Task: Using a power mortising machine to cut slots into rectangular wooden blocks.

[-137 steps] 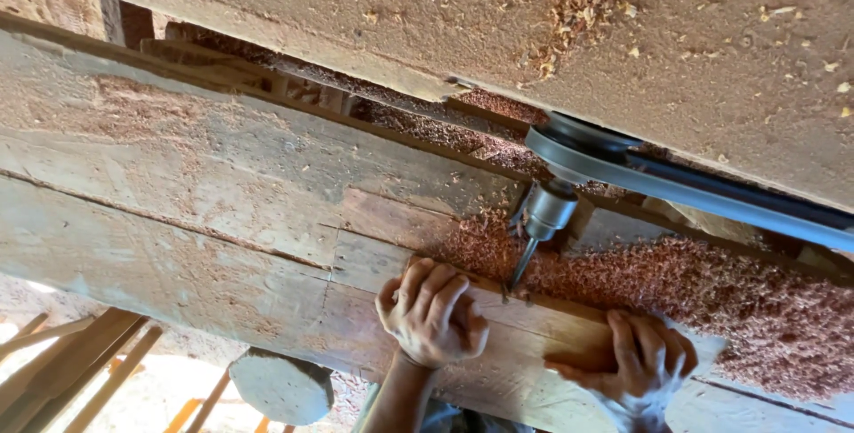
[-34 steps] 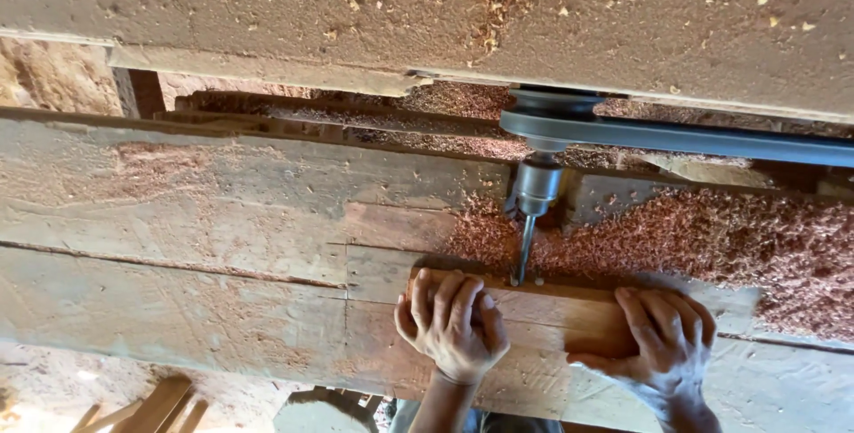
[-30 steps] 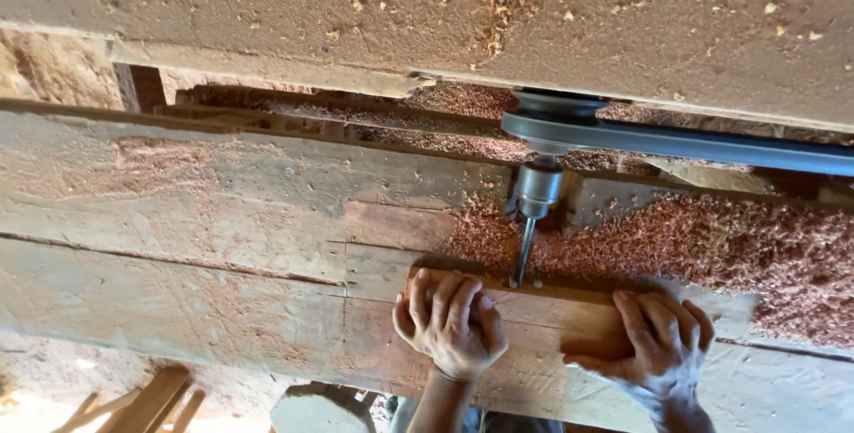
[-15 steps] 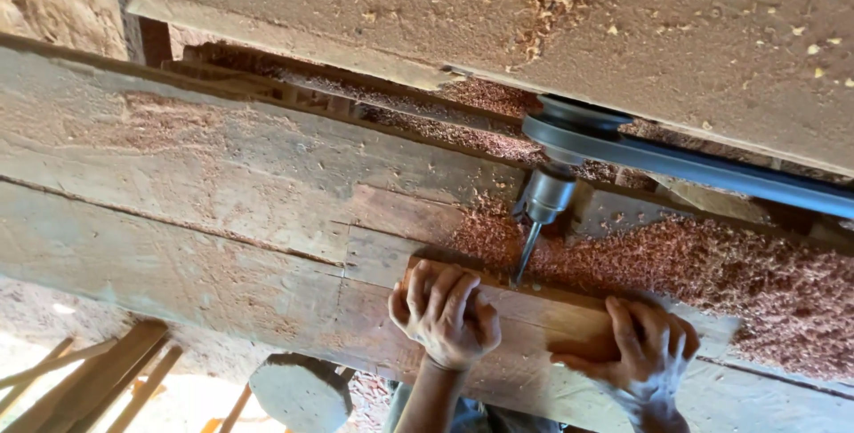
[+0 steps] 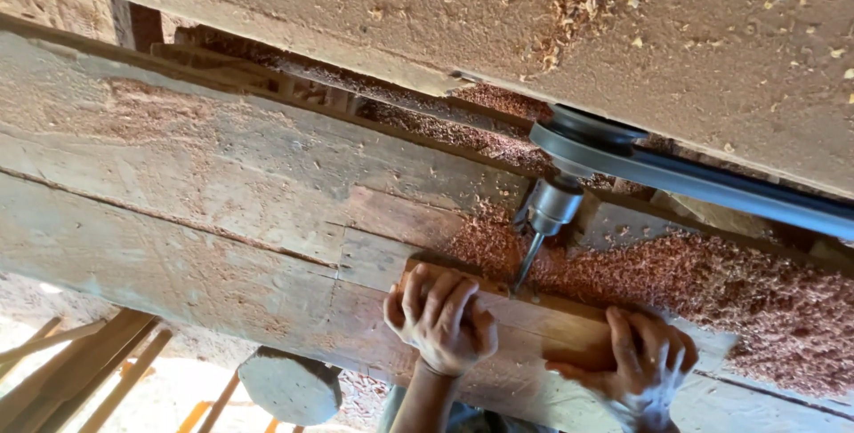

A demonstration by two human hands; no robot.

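Observation:
A narrow wooden workpiece (image 5: 543, 326) lies across a worn plank bench. My left hand (image 5: 440, 317) presses down on its left end, fingers curled over the far edge. At the right end my right hand (image 5: 645, 362) grips it the same way. A drill bit (image 5: 525, 266) in a metal chuck (image 5: 553, 206) points at the far edge of the workpiece, between my hands and just right of my left fingers. A black belt (image 5: 738, 188) runs off a pulley (image 5: 583, 140) above the chuck.
Reddish wood shavings (image 5: 712, 286) are heaped behind and to the right of the workpiece. The bench planks (image 5: 196, 193) stretch to the left. A dusty beam (image 5: 498, 24) runs along the back. A round wooden stool top (image 5: 289, 387) and slats (image 5: 80, 371) show below the bench edge.
The view has tilted and shifted a little. Both hands stay on the workpiece in the same grip, with the bit at its far edge throughout.

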